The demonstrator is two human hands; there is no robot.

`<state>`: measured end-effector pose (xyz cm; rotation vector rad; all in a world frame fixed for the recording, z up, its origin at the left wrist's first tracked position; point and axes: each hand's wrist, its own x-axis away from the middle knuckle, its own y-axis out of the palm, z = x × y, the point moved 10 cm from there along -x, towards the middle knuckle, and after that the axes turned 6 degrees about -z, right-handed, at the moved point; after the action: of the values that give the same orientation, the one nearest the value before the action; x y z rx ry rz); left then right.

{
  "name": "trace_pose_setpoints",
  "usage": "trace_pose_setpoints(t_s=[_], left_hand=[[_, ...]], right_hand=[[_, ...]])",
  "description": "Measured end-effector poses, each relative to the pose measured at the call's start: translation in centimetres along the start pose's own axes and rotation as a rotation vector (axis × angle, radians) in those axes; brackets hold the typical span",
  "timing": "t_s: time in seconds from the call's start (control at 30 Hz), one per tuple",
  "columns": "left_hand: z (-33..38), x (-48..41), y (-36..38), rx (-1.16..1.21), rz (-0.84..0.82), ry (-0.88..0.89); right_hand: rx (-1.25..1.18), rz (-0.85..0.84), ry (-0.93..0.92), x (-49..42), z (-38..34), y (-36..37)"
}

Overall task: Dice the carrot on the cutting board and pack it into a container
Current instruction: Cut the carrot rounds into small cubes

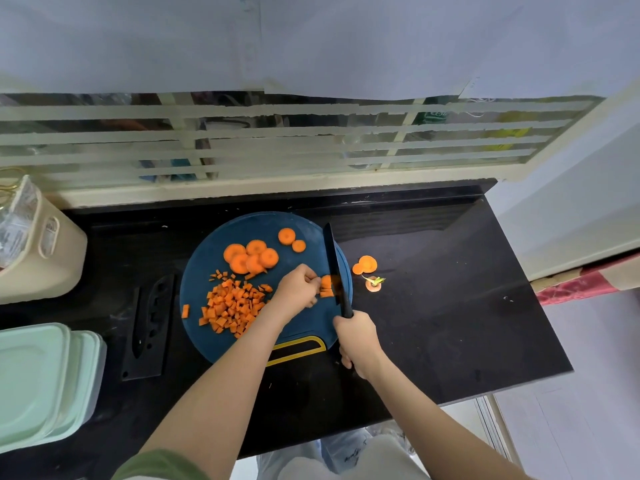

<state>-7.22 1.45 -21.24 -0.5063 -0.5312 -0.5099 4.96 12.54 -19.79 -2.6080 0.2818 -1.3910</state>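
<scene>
Carrot strips (326, 287) lie near the right edge of the cutting board (207, 258), pinched under the curled fingertips of the left hand (298, 289). The knife (334, 265) stands across them, its handle gripped in the right hand (358, 341) at the board's near-right edge. Left of the holding hand is the diced pile (232, 306) (one cube apart at the board's left rim), with rounds (251, 256) toward the far side. Mint-lidded containers (41, 379) sit well left of the board.
</scene>
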Motion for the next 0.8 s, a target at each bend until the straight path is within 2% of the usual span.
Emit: trace_pose_setpoints(t_s=[0.27, 0.4, 0.57, 0.8], left_hand=[[0.4, 0.8, 0.3, -0.186, 0.009, 0.058], [0.6, 0.6, 0.1, -0.205, 0.019, 0.069], [0.6, 0.6, 0.3, -0.227, -0.004, 0.087], [0.2, 0.6, 0.2, -0.197, -0.008, 0.100]], right_hand=[[0.045, 0.018, -0.043, 0.7, 0.4, 0.7], [0.113, 0.050, -0.016, -0.2, 0.7, 0.3], [0.217, 0.049, 0.124, -1.6, 1.6, 0.8], [0.173, 0.068, 0.049, -2.6, -1.1, 0.8]])
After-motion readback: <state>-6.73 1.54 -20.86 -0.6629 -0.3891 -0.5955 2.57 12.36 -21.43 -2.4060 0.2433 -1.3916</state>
